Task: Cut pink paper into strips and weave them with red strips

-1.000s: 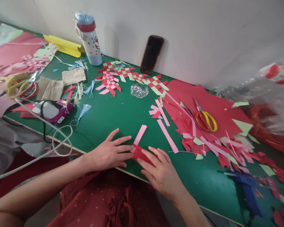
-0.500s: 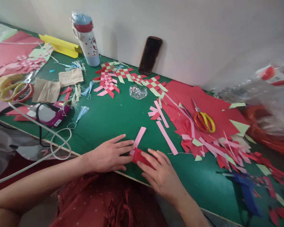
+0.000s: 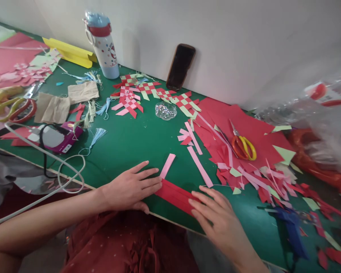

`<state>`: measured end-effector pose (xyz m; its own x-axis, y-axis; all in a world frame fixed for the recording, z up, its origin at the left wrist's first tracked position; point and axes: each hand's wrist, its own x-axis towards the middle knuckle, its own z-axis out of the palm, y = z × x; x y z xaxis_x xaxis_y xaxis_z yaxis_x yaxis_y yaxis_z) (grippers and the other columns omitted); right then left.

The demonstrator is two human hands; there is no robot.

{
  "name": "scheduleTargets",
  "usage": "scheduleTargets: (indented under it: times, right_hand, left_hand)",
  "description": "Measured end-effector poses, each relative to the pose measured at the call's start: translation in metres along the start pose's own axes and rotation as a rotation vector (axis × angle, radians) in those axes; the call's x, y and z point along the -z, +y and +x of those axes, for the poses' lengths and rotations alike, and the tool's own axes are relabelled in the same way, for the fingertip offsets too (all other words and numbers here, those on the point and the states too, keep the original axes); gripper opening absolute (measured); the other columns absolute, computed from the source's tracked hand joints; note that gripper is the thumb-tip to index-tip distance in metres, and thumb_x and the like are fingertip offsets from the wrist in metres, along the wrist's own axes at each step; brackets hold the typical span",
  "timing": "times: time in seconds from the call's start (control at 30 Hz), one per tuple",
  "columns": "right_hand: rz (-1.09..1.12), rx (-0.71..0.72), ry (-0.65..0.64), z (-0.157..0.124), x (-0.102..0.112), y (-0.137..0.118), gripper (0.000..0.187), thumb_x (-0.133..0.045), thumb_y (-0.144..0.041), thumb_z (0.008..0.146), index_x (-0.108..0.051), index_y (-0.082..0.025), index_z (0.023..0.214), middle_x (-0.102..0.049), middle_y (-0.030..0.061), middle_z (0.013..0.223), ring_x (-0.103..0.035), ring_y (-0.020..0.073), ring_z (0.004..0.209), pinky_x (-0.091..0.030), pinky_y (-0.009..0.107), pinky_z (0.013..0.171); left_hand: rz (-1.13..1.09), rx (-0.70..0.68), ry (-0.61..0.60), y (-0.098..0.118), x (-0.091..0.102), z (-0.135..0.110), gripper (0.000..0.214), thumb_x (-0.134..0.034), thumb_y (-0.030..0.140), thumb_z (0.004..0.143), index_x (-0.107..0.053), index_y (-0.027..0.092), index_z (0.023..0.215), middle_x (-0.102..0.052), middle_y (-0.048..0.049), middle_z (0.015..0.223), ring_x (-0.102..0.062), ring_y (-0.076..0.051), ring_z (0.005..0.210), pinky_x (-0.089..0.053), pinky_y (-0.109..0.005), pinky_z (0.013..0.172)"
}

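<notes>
My left hand (image 3: 132,186) lies flat on the green table (image 3: 130,140), fingers stretched out, their tips pressing the left end of a folded red paper strip (image 3: 174,196). Fingers extended, my right hand (image 3: 220,222) rests flat on the strip's right end near the table's front edge. A pink paper strip (image 3: 167,165) lies just beyond my left fingertips, partly under the red strip. Another pink strip (image 3: 199,166) sits to its right.
Red sheets with orange-yellow scissors (image 3: 243,144) and paper scraps fill the right. Woven red-green paper pieces (image 3: 147,91), a dish of beads (image 3: 166,110), a phone (image 3: 181,66) and a bottle (image 3: 104,45) stand at the back. A purple device (image 3: 58,136) with cables sits left.
My right hand has slid rightward along the red strip, uncovering more of its length. My left hand has stayed pressing the strip's left end.
</notes>
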<state>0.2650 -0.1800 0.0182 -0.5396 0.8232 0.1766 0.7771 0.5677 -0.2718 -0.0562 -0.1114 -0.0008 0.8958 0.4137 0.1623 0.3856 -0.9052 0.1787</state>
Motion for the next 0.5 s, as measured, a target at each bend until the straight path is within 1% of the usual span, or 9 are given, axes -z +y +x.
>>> scheduleTargets:
  times: [0.07,0.13,0.23,0.3,0.37,0.43,0.5]
  right_hand:
    - [0.02,-0.057,0.071,0.012,0.001,-0.002,0.026,-0.057,-0.024,0.094,-0.068,-0.025,0.118,-0.072,0.0067,0.117,-0.061,0.0257,0.117,-0.052,0.047,0.096]
    - [0.05,-0.109,0.121,0.032,-0.002,-0.005,0.032,-0.056,-0.025,0.095,-0.064,-0.024,0.125,-0.07,0.0085,0.12,-0.062,0.0253,0.115,-0.052,0.047,0.097]
    - [0.11,-0.196,0.118,0.07,-0.011,-0.005,0.039,-0.051,-0.031,0.097,-0.057,-0.021,0.134,-0.066,0.0125,0.125,-0.061,0.0273,0.117,-0.052,0.049,0.098]
    - [0.151,-0.282,0.053,0.095,-0.018,-0.002,0.047,-0.05,-0.037,0.096,-0.05,-0.02,0.14,-0.063,0.0154,0.13,-0.059,0.0294,0.121,-0.054,0.049,0.094]
    - [0.175,-0.337,-0.019,0.117,-0.023,0.0,0.052,-0.054,-0.039,0.093,-0.048,-0.018,0.141,-0.061,0.0173,0.131,-0.056,0.0318,0.123,-0.052,0.05,0.095]
    - [0.172,-0.364,-0.076,0.132,-0.026,0.003,0.052,-0.06,-0.037,0.088,-0.051,-0.017,0.136,-0.065,0.0164,0.123,-0.057,0.0331,0.12,-0.048,0.052,0.097]
    - [0.171,-0.371,-0.117,0.141,-0.028,0.004,0.041,-0.063,-0.033,0.085,-0.059,-0.019,0.123,-0.069,0.0119,0.107,-0.061,0.0312,0.109,-0.048,0.05,0.094]
  left_hand:
    - [0.015,0.007,0.013,0.002,0.0,0.001,0.069,-0.043,0.071,0.091,-0.055,0.019,0.135,-0.06,-0.0069,0.139,-0.045,-0.027,0.136,-0.007,-0.05,0.123]
    - [0.033,0.017,0.028,0.004,0.001,0.002,0.068,-0.043,0.071,0.091,-0.058,0.019,0.133,-0.061,-0.007,0.137,-0.047,-0.027,0.135,-0.004,-0.052,0.123]
    - [0.048,0.035,0.033,0.006,0.004,0.004,0.066,-0.042,0.07,0.092,-0.059,0.019,0.131,-0.062,-0.0061,0.135,-0.048,-0.026,0.132,0.001,-0.055,0.122]
    - [0.047,0.045,0.028,0.007,0.006,0.006,0.065,-0.042,0.07,0.092,-0.059,0.02,0.13,-0.063,-0.0058,0.134,-0.048,-0.026,0.13,0.001,-0.056,0.121]
    - [0.039,0.053,0.031,0.007,0.007,0.006,0.065,-0.042,0.07,0.092,-0.058,0.021,0.131,-0.063,-0.0061,0.133,-0.049,-0.026,0.127,-0.005,-0.057,0.121]
    - [0.03,0.059,0.033,0.006,0.006,0.006,0.067,-0.044,0.071,0.091,-0.056,0.022,0.134,-0.063,-0.0069,0.132,-0.05,-0.026,0.125,-0.012,-0.058,0.119]
    - [0.022,0.069,0.033,0.006,0.004,0.006,0.069,-0.043,0.072,0.09,-0.055,0.022,0.136,-0.062,-0.0077,0.131,-0.05,-0.027,0.123,-0.015,-0.058,0.118]
